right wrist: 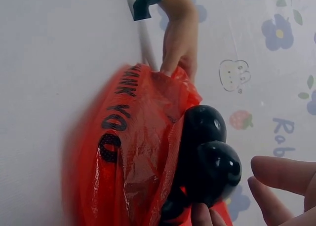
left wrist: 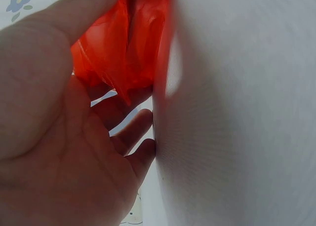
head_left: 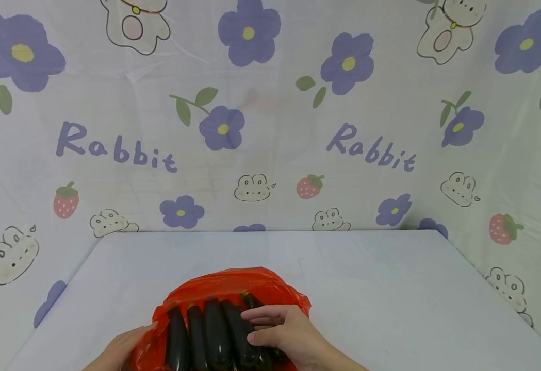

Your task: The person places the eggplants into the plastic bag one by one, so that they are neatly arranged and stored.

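Note:
A red plastic bag [head_left: 238, 281] lies with its mouth spread on the table, and several dark, glossy eggplants [head_left: 216, 335] lie side by side in it. At the bag's left edge, my left hand [head_left: 120, 346] holds the plastic between thumb and fingers, as the left wrist view [left wrist: 64, 122] of that hand shows. My right hand [head_left: 295, 335] is over the eggplants on the right side, thumb and fingers apart. In the right wrist view, one fingertip meets the underside of a rounded eggplant end [right wrist: 219, 171], while the thumb and another finger stand off it.
The bag sits at the near edge of a white table [head_left: 381, 288]. Behind and beside the table hangs a pale cloth [head_left: 270, 154] printed with purple flowers, rabbits and strawberries. A dark band [right wrist: 145, 5] is on the left wrist.

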Action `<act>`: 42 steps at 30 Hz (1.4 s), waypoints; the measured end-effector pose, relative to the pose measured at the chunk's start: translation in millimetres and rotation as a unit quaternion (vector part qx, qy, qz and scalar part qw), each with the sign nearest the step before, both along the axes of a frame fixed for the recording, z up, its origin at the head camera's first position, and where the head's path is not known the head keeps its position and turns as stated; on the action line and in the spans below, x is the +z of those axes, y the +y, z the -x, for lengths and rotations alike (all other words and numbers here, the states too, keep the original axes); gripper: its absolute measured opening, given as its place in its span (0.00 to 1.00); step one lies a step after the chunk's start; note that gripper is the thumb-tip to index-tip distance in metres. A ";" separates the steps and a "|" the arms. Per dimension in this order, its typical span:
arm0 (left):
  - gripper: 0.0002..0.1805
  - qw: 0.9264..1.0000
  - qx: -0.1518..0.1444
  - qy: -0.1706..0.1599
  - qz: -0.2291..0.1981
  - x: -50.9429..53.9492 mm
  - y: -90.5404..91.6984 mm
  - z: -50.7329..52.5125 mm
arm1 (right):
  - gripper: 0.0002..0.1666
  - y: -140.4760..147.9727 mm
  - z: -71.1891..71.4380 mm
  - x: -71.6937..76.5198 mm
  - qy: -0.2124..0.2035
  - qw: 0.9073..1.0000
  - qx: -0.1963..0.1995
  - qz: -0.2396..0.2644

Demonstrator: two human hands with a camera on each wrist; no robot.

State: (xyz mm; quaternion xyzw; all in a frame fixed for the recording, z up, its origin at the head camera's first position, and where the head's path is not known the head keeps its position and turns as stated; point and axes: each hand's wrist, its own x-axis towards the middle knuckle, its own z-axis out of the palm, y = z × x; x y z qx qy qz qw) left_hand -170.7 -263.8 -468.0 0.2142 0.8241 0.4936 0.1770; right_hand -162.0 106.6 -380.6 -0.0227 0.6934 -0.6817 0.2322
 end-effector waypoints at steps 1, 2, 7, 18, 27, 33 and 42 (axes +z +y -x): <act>0.52 1.000 0.005 -0.008 0.000 0.3 0.2 -0.7 | 0.20 0.5 -0.2 0.3 0.001 1.000 0.002 0.000; 0.52 1.000 0.008 -0.011 0.001 0.6 0.3 -1.5 | 0.20 0.8 -0.4 0.7 -0.001 1.000 0.001 0.000; 0.50 1.000 -0.001 0.000 -0.011 -0.3 -0.3 -3.3 | 0.19 2.0 -1.8 1.9 -0.003 1.000 -0.003 -0.001; 0.47 0.999 -0.025 0.042 0.003 -5.0 -1.9 1.3 | 0.19 5.9 -3.9 2.5 -0.006 1.000 -0.011 0.009; 0.46 0.999 -0.024 0.049 -0.002 -6.7 -2.5 2.0 | 0.21 15.9 -8.2 4.5 -0.018 0.999 -0.026 0.004; 0.47 0.999 -0.031 0.034 -0.012 -2.2 -0.2 0.8 | 0.24 31.4 -13.6 3.2 -0.034 0.998 -0.036 -0.025; 0.49 0.991 -0.057 -0.063 -0.104 15.6 10.8 -7.1 | 0.27 68.1 -25.9 3.2 -0.035 0.996 -0.074 -0.038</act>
